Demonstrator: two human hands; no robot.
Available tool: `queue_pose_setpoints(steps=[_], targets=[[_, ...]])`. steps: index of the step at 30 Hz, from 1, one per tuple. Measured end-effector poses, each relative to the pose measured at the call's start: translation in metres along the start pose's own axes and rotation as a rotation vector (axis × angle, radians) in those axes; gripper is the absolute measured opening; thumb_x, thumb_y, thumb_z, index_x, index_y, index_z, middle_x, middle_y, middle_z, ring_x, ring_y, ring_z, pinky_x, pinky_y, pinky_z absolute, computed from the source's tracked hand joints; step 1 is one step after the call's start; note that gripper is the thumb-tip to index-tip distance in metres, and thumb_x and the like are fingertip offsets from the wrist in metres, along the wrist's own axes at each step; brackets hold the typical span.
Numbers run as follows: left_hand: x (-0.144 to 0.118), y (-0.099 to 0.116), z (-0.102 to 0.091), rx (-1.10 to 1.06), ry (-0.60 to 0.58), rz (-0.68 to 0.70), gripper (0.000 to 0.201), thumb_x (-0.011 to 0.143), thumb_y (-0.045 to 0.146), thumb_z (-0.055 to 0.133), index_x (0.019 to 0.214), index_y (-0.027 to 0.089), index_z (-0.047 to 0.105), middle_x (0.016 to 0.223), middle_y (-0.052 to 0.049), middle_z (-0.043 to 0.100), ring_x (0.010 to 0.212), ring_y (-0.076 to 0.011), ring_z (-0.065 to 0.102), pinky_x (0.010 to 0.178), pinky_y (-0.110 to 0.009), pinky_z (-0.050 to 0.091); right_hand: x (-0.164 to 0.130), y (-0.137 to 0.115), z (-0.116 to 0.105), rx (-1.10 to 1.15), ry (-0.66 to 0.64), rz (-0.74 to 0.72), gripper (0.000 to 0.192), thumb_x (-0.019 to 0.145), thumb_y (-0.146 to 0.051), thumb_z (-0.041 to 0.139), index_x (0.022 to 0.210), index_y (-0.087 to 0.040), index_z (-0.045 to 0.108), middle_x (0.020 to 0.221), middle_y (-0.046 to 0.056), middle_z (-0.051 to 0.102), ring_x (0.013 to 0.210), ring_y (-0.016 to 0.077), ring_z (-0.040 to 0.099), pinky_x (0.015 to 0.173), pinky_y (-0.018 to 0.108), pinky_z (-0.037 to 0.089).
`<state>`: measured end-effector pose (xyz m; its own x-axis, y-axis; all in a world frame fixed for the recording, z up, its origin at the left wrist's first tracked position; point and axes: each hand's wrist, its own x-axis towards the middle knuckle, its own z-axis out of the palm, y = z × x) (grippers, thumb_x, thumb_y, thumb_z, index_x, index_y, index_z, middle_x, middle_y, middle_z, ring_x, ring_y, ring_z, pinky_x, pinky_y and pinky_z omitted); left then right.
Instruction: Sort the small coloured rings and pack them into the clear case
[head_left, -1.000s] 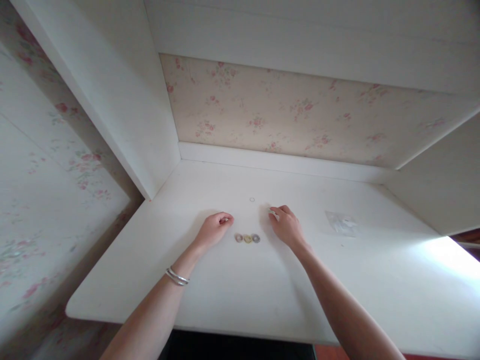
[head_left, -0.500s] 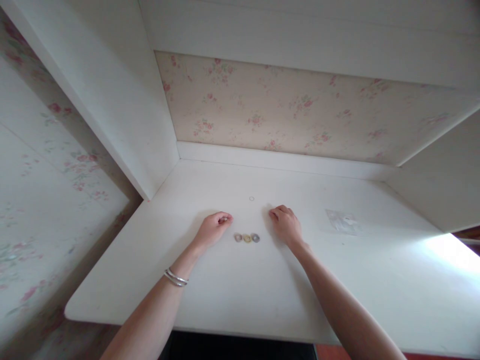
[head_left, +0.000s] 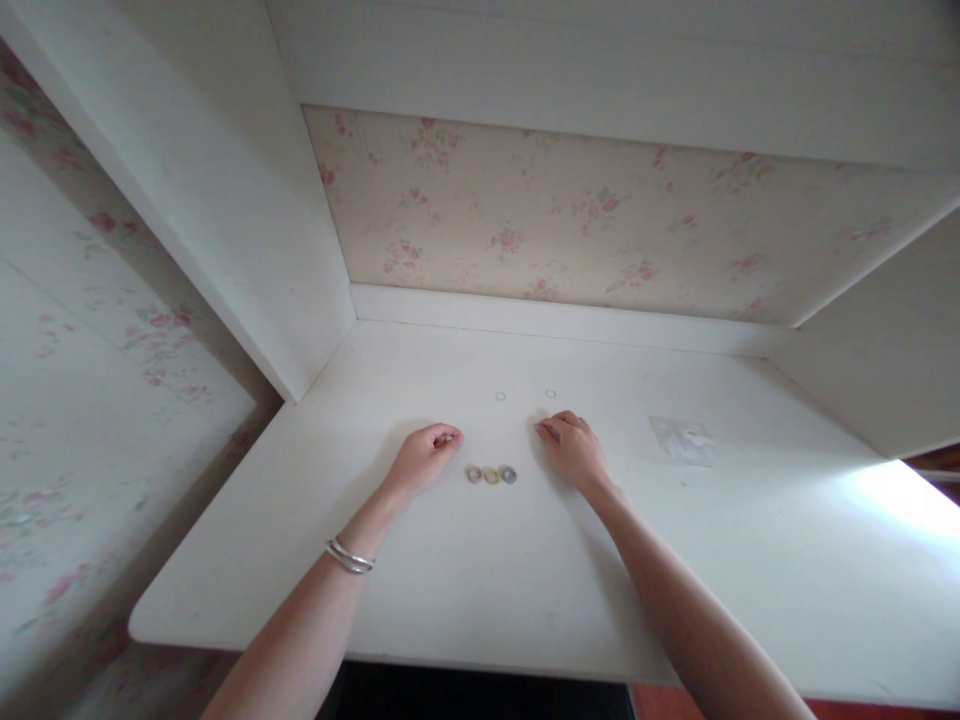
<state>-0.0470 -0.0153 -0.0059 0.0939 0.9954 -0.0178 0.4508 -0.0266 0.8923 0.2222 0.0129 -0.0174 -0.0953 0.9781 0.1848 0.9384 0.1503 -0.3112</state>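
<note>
1. On the white desk, both hands resting, knuckles up, near the middle of the surface.
2. Left hand: curled into a loose fist, thumb and forefinger pressed together at the tip; something very small perhaps pinched there, too small to tell what.
3. Right hand: also curled, fingers bent down to the desk, fingertips close together; cannot tell whether anything is held under them.
4. Between the two hands, a little nearer to the body: three small rings lying flat in a short row, touching side by side, pinkish at left, yellow in the middle, grey at right. Not touched by either hand; left hand just beside the pinkish one, right hand a bit further from the grey one.
5. Beyond the hands, toward the back wall: two tiny clear rings lying flat and apart, one above the gap between the hands, the other just past the right fingertips.
6. To the right, well apart from the right hand: small clear plastic bag lying flat.
7. On the left wrist: two thin silver bangles.
8. Behind the desk: flowered wallpaper, white panels at both sides and above.
</note>
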Motion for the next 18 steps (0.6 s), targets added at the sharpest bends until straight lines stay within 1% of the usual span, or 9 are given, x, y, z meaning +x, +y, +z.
queue_pose_setpoints(steps=[2,4,7,11,13,16,18], targets=[[0.000,-0.001,0.001,0.000,0.008,0.006,0.036,0.080,0.047,0.051,0.090,0.016,0.068,0.071,-0.002,0.062,0.062,-0.0138,0.052,0.057,-0.024,0.036,-0.002,-0.001,0.000,0.008,0.000,-0.003,0.027,0.092,-0.032,0.042,0.093,-0.022,0.067,0.099,0.004,0.060,0.092,0.0159,0.052,0.080,0.026,0.037],[0.001,-0.002,0.001,0.000,0.010,0.006,0.036,0.080,0.047,0.051,0.090,0.016,0.068,0.072,-0.002,0.063,0.063,-0.0141,0.052,0.057,-0.024,0.036,-0.005,-0.003,0.000,-0.011,0.018,-0.010,0.028,0.093,-0.031,0.040,0.094,-0.022,0.066,0.101,0.004,0.060,0.092,0.0156,0.053,0.080,0.026,0.037],[0.002,-0.003,0.001,0.013,0.008,0.005,0.035,0.080,0.047,0.051,0.090,0.017,0.068,0.072,-0.002,0.063,0.064,-0.0141,0.052,0.058,-0.024,0.036,-0.010,-0.004,-0.001,-0.083,0.039,-0.035,0.028,0.094,-0.029,0.038,0.097,-0.021,0.064,0.103,0.005,0.059,0.093,0.0167,0.052,0.079,0.027,0.037],[0.002,-0.004,0.001,0.027,-0.003,0.007,0.035,0.080,0.047,0.051,0.091,0.018,0.068,0.076,-0.002,0.064,0.066,-0.0144,0.054,0.059,-0.024,0.037,-0.013,-0.003,-0.003,-0.154,0.037,-0.068,0.028,0.094,-0.027,0.036,0.098,-0.020,0.063,0.104,0.006,0.059,0.091,0.0178,0.053,0.077,0.028,0.037],[0.001,-0.004,0.001,0.025,-0.006,0.005,0.034,0.080,0.046,0.051,0.091,0.018,0.068,0.078,-0.002,0.065,0.068,-0.0146,0.055,0.060,-0.024,0.038,-0.014,-0.003,-0.004,-0.122,0.035,-0.070,0.027,0.094,-0.027,0.036,0.097,-0.020,0.063,0.102,0.006,0.059,0.089,0.0177,0.053,0.075,0.028,0.038],[0.001,-0.003,0.001,0.013,-0.012,-0.005,0.035,0.081,0.046,0.051,0.092,0.018,0.067,0.078,-0.002,0.065,0.068,-0.0149,0.055,0.061,-0.024,0.038,-0.020,-0.008,-0.008,0.024,0.068,-0.070,0.026,0.094,-0.029,0.038,0.094,-0.020,0.062,0.100,0.006,0.059,0.087,0.0164,0.054,0.074,0.027,0.040],[0.000,-0.003,0.001,0.003,-0.015,-0.006,0.036,0.081,0.047,0.051,0.093,0.018,0.067,0.079,-0.002,0.066,0.069,-0.0150,0.056,0.062,-0.024,0.039,-0.028,-0.015,-0.010,0.129,0.090,-0.120,0.027,0.094,-0.031,0.039,0.094,-0.019,0.062,0.099,0.006,0.059,0.087,0.0155,0.054,0.077,0.026,0.041]])
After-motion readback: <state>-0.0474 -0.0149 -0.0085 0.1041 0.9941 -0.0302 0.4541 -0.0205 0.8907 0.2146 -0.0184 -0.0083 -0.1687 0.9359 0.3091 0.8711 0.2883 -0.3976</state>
